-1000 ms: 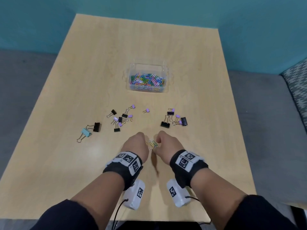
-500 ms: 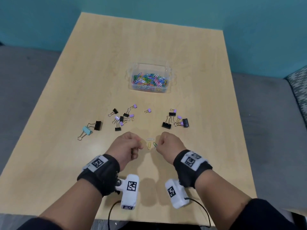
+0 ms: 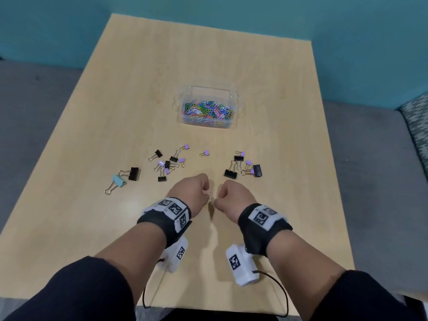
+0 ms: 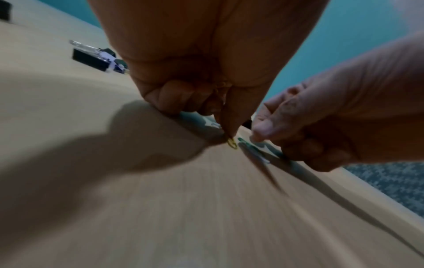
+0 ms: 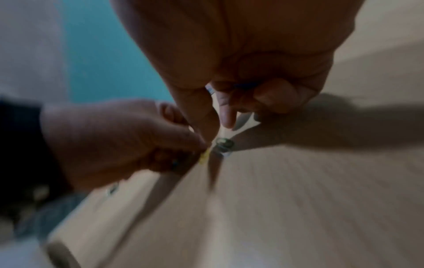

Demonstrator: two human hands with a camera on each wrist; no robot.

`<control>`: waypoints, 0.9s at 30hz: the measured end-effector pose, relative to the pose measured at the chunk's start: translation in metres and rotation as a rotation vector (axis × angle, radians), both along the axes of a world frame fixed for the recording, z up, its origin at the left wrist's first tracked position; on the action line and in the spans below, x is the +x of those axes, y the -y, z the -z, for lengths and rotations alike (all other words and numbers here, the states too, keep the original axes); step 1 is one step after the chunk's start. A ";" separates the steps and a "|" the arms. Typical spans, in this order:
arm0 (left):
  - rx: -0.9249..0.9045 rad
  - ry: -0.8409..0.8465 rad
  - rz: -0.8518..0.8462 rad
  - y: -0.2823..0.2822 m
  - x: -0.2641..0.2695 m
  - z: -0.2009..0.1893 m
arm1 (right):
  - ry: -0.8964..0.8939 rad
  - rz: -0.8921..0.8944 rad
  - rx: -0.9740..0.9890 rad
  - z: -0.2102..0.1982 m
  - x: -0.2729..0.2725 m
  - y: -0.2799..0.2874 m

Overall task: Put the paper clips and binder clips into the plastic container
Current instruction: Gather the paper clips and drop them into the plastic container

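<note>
Both hands hover low over the table's near middle, fingers curled. My left hand (image 3: 205, 193) pinches a yellow paper clip (image 4: 232, 143) between thumb and finger. My right hand (image 3: 218, 198) has thumb and forefinger tips at a green paper clip (image 5: 223, 143) lying on the wood. Blue and white bits (image 5: 243, 84) that look like clips show inside its curled fingers. The clear plastic container (image 3: 234, 98) stands beyond, holding many coloured paper clips (image 3: 207, 110). Black, purple and light-blue binder clips (image 3: 230, 173) lie scattered between the container and my hands.
A light-blue binder clip (image 3: 118, 183) and a black one (image 3: 133, 173) lie furthest left. The wooden table (image 3: 92, 228) ends just behind my wrists. Grey floor and a teal wall surround it, and patterned fabric (image 3: 416, 126) shows at the right.
The hands parted half a second ago, leaving loose paper clips between them. They have since closed in again, and the left hand has taken the yellow clip.
</note>
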State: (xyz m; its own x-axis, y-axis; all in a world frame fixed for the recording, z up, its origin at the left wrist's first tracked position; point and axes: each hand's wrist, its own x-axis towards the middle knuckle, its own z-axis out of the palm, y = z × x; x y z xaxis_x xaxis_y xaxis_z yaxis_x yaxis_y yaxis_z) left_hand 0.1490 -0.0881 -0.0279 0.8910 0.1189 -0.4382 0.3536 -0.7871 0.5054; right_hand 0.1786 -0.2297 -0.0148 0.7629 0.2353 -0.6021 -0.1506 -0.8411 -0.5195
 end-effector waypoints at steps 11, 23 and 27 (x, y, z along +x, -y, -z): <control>0.130 -0.055 0.092 0.010 0.003 0.002 | 0.144 -0.260 -0.175 0.006 -0.002 -0.018; -1.327 -0.112 -0.892 -0.040 -0.044 -0.006 | -0.453 0.752 0.786 -0.010 0.000 0.028; -1.487 -0.145 -0.938 -0.035 -0.047 -0.011 | -0.633 0.935 0.979 -0.014 0.004 0.034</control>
State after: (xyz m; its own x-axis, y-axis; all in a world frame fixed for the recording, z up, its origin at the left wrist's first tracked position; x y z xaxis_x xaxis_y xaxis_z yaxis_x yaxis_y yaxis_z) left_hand 0.1024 -0.0532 -0.0173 0.7106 -0.0160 -0.7034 0.4779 0.7447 0.4659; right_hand 0.1824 -0.2636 -0.0011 0.5417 0.3173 -0.7784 -0.8340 0.3186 -0.4505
